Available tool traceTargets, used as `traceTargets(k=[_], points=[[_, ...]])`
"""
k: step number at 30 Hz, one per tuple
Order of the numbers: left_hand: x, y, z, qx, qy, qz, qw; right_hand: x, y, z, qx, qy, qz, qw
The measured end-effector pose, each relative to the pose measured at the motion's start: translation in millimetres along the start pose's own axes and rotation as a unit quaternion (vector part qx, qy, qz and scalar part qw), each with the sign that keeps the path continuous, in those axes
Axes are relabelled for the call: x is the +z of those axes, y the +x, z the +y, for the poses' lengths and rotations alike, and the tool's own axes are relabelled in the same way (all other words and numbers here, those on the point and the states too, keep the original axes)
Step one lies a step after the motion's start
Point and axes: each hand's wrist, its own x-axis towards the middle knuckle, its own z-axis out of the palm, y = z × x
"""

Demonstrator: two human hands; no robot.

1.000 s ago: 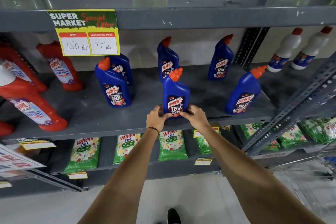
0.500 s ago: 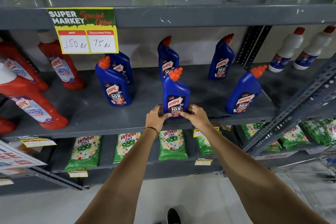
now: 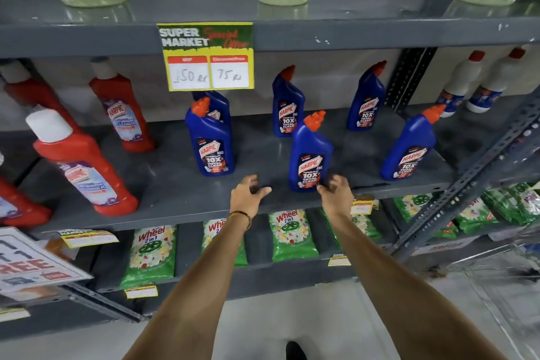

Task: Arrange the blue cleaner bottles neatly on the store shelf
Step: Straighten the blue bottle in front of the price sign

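Several blue Harpic cleaner bottles with orange caps stand upright on the grey middle shelf (image 3: 175, 193). The front middle bottle (image 3: 309, 155) stands near the shelf's front edge. My left hand (image 3: 248, 193) hovers open to its left, apart from it, fingers spread over the shelf. My right hand (image 3: 336, 193) is at the bottle's lower right corner, fingers loosely curled and not wrapped around it. Other blue bottles stand at front left (image 3: 211, 140), with one close behind it (image 3: 220, 105), at back middle (image 3: 287, 105), back right (image 3: 366, 99) and front right (image 3: 409, 149).
Red cleaner bottles (image 3: 84, 164) fill the shelf's left part. White bottles (image 3: 461, 82) stand at the far right behind a slanted metal upright (image 3: 467, 178). A yellow price sign (image 3: 207, 55) hangs from the shelf above. Green detergent packs (image 3: 292, 234) lie on the lower shelf.
Both hands held the front middle bottle's base before. My left hand has let go and moved left; my right hand has loosened at the bottle's right side. The camera has shifted left.
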Motion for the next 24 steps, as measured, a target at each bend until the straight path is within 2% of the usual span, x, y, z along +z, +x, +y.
traceTargets(k=[5,9,12,17,24], points=[[-62.5,-0.3,-30.8,-0.005,0.014,-0.009,1.000,36.6,-47.7,-12.7,0.076,0.074,0.100,0.989],[-97.5,5.3,-43.6,-0.005,0.029,0.012,1.000,65.4,-73.1,-22.7,0.080,0.070,0.105,0.989],[-115.1,11.3,-47.9,-0.009,0.019,0.023,1.000,88.6,-80.1,-30.5,0.069,0.043,0.050,0.995],[-134.1,27.1,-53.9,-0.020,0.003,0.042,0.999,130.2,-74.8,-47.4,0.031,-0.003,-0.097,0.995],[-136.7,58.0,-53.2,-0.034,0.009,0.039,0.999,166.8,-49.8,-58.5,-0.020,-0.022,-0.189,0.982]])
